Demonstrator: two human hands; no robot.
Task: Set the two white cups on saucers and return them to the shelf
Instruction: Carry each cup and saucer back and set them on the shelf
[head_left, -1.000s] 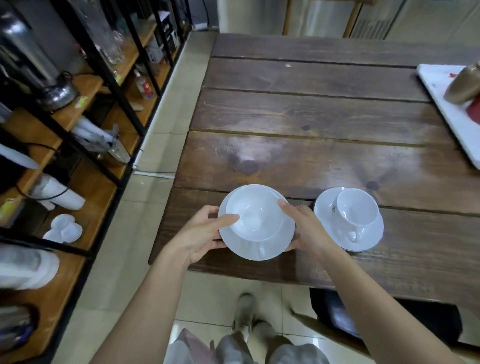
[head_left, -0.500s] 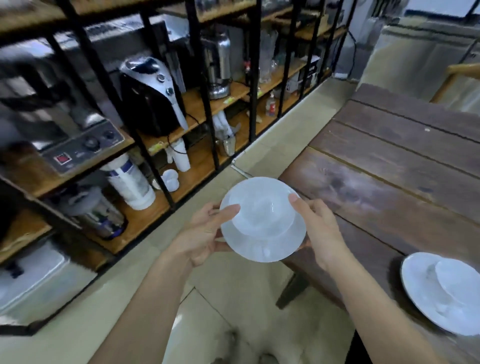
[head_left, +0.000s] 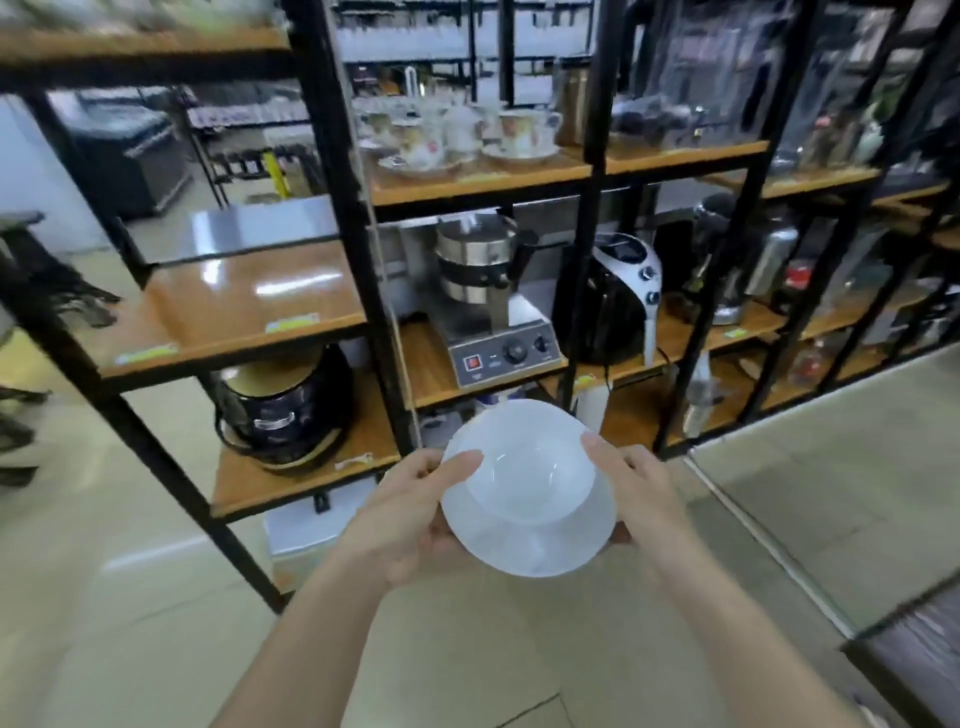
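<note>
A white cup (head_left: 524, 467) stands upright on a white saucer (head_left: 535, 545), held in the air in front of the shelf unit (head_left: 332, 156). My left hand (head_left: 410, 514) grips the saucer's left edge, thumb resting on the cup's rim. At the right edge my right hand (head_left: 634, 493) holds the saucer the same way. The second cup and saucer are out of view. An orange shelf board (head_left: 234, 306) at mid height on the left is bare.
Patterned cups and saucers (head_left: 467, 140) stand on an upper shelf. Below are a steel appliance (head_left: 488, 306), a black and white machine (head_left: 618, 296) and a black cooker (head_left: 285, 405). Tiled floor lies underneath. The dark table's corner (head_left: 914, 649) shows at bottom right.
Both hands lifted the cup and saucer off the table. My view swung left from the table to the shelves, and the second cup and saucer dropped out of view.
</note>
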